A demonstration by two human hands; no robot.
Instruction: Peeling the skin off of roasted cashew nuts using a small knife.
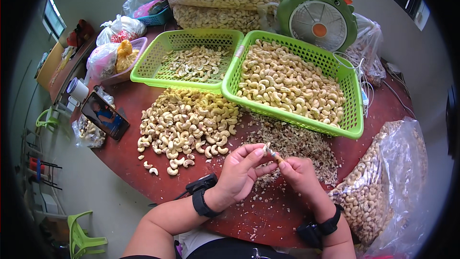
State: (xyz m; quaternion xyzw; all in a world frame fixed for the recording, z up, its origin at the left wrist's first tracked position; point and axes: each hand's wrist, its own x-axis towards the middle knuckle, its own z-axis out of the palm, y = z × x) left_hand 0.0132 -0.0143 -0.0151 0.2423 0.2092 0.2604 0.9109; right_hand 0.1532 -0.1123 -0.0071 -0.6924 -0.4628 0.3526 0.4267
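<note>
My left hand pinches a small cashew between thumb and fingertips, over a heap of peel flakes. My right hand grips a small, thin peeling tool, its tip at the cashew; much of the tool is hidden by fingers. A pile of loose cashews lies beyond my left hand. Beside my right arm is a large clear plastic bag of cashews. Black straps with small devices are on both wrists.
Two green baskets hold cashews, the left one fewer. Behind are stacked nut bags and a green fan. A phone, white mug and bagged items sit left on the red table. A green chair stands below.
</note>
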